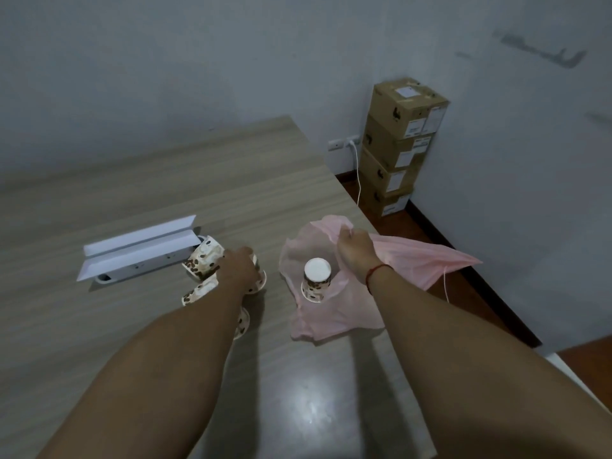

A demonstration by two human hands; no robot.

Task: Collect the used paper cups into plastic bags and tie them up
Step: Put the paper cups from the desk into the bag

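While checking progress: notes one cup point(317, 279) inverted in pink bag point(414, 263) | right grip point(352, 248) clamped on bag rim | left grip point(240, 270) round another cup point(260, 281) beside loose cups point(202, 260) on tabletop point(165, 193) | bagging, tying unfinished.

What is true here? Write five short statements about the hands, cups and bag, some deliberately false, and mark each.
1. The right hand grips the pink bag. True.
2. An upturned cup stands at the bag. True.
3. The left hand hangs idle, away from the cups. False: it grips a second cup beside the white box.
4. The bag is tied shut. False: it lies loose and untied.
5. Cardboard boxes are stacked by the wall. True.
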